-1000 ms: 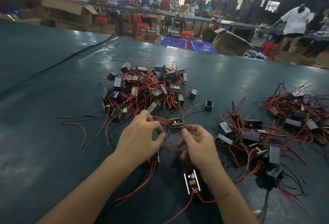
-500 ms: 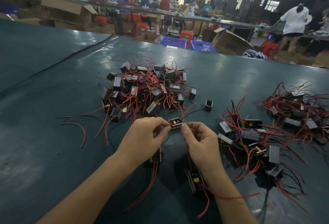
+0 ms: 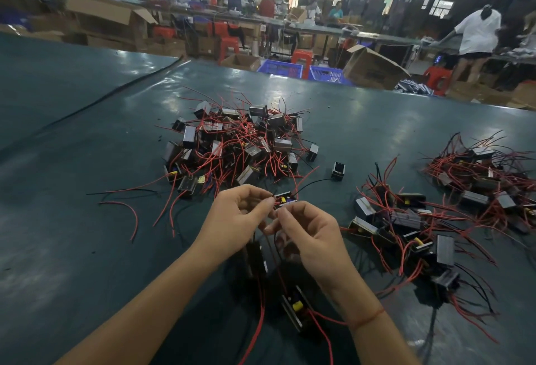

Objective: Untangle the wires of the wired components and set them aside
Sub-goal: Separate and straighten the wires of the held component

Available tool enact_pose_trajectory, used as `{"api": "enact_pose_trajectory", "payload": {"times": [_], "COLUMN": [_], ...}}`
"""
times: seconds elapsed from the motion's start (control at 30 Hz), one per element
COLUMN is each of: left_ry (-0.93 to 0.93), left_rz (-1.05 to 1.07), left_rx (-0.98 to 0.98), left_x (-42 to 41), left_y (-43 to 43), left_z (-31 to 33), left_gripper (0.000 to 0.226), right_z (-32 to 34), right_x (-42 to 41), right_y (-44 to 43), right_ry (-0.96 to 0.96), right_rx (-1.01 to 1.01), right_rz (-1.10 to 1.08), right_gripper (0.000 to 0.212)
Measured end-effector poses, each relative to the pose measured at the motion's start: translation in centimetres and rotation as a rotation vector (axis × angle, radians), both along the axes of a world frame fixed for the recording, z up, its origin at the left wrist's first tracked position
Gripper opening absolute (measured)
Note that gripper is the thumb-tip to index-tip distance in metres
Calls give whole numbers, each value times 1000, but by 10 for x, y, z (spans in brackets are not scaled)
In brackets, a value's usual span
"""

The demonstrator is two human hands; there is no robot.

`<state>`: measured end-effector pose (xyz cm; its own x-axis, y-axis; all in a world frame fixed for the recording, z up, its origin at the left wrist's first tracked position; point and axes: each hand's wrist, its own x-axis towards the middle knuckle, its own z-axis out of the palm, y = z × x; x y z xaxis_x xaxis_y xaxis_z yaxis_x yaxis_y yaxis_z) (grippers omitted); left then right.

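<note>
Left hand [image 3: 235, 216] and right hand [image 3: 313, 237] closer now, wires [image 3: 263, 303] in pinch, components [image 3: 294, 305] below.

tangled pile [image 3: 232, 147] on table [image 3: 72, 167] | lone component [image 3: 338, 171] rightward | second pile [image 3: 406, 225] farther right | third pile [image 3: 487, 179] rightmost

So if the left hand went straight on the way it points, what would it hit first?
Likely the component just beyond the left hand, though the hand may be raised and pass over it.
</note>
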<state>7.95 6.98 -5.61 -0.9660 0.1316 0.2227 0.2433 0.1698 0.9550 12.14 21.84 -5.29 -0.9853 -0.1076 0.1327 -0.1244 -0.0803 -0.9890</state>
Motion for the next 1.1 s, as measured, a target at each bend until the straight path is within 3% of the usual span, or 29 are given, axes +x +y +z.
{"api": "enact_pose_trajectory", "payload": {"times": [0.1, 0.27, 0.4, 0.5, 0.7, 1.1], "left_ry": [-37, -4, -1, 8, 10, -18], "left_rz": [-24, -130, -127, -145, -137, -168], "left_rx": [6, 10, 1, -26, -34, 11], "left_x": [0, 4, 5, 5, 6, 7], "left_y": [1, 6, 7, 6, 7, 9], "left_z": [-2, -5, -7, -7, -7, -5], "left_gripper": [12, 8, 6, 3, 4, 2], "right_z": [0, -10, -11, -10, -9, -5], "right_x": [1, -4, -4, -5, -6, -6], "right_y": [-5, -3, -4, -2, -1, 0], "right_ry": [72, 296, 367, 422, 300, 242], "right_rx": [6, 331, 369, 384, 303, 232], "right_rz": [-30, -362, -421, -459, -462, -439], "right_gripper": [14, 7, 18, 14, 11, 20]}}
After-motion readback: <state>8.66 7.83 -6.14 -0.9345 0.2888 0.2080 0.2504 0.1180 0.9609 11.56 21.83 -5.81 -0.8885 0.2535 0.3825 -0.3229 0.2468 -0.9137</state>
